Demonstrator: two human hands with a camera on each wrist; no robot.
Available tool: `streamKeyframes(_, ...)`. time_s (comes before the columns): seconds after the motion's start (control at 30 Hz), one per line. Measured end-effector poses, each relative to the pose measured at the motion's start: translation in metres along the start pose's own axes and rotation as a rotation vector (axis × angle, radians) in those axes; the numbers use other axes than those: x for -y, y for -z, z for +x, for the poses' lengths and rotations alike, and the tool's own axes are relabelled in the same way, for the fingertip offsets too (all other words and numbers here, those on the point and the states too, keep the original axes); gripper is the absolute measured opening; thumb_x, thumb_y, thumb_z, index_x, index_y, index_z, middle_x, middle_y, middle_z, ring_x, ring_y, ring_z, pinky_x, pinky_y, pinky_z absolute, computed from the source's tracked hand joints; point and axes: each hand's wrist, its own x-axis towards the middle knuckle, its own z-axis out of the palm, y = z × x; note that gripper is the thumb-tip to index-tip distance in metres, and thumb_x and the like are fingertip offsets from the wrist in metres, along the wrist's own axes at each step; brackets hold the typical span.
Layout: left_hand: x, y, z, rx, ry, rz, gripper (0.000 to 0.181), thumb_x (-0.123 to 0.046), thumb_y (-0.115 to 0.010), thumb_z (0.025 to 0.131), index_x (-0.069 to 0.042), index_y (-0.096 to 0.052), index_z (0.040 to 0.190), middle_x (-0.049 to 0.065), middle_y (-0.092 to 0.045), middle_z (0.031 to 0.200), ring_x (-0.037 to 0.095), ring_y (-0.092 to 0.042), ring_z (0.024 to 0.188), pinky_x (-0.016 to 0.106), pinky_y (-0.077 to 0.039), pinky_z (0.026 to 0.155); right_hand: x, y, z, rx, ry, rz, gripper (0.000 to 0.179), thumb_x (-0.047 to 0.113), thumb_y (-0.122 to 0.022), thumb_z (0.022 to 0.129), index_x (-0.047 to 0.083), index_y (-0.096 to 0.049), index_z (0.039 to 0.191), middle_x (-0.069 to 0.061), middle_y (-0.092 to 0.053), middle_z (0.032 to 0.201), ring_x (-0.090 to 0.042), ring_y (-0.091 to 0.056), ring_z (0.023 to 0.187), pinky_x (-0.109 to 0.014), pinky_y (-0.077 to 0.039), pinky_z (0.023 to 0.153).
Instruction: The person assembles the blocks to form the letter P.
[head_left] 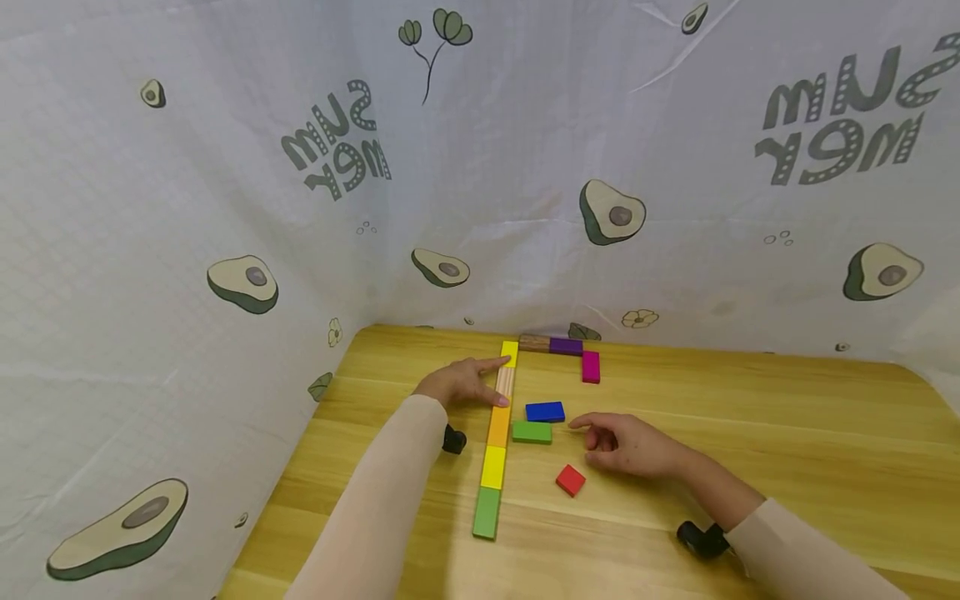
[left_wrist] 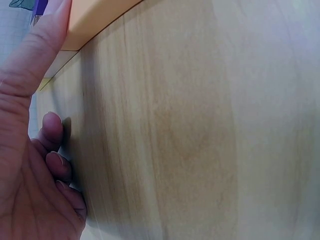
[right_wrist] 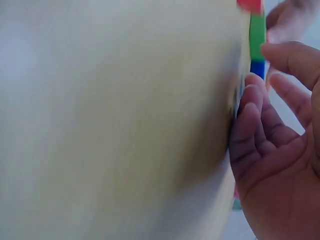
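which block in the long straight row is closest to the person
The green block ending the row on the near side, next to a yellow block; the other green block lies outside the row.

On the tabletop (head_left: 795,417), eleven blocks (head_left: 498,433). Left line: two yellow blocks (head_left: 492,467), one striped block (head_left: 506,382), one orange block (head_left: 498,425), one green block (head_left: 487,512). Far side: one brown block (head_left: 535,343), one purple block (head_left: 566,346), one magenta block (head_left: 591,367). Nearer right: one blue block (head_left: 545,412), another green block (head_left: 532,432), one red block (head_left: 570,480). Two hands (head_left: 462,382).
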Motion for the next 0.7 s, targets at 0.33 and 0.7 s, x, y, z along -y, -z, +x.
streamKeyframes(0.33,-0.001,0.0,0.0,0.008,0.004,-0.015,0.092,-0.061,-0.085,0.073,-0.06,-0.035,0.15,0.006,-0.028,0.17,0.039,-0.024,0.156,0.07,-0.022,0.122,0.015,-0.019,-0.015,0.123,-0.003,0.038,0.035,0.011,-0.069,0.094,0.016,-0.066,0.128,0.001,-0.061,0.097,-0.008,-0.053,0.078,-0.021,-0.047,0.065)
streamKeyframes(0.7,-0.001,0.001,-0.001,0.005,0.002,-0.013,0.092,-0.062,-0.085,0.073,-0.059,-0.035,0.151,0.006,-0.028,0.17,0.039,-0.025,0.156,0.07,-0.023,0.121,0.021,-0.036,-0.025,0.034,-0.058,0.071,0.025,0.027,-0.08,0.09,0.019,-0.068,0.109,0.002,-0.062,0.091,-0.009,-0.054,0.078,-0.022,-0.048,0.063)
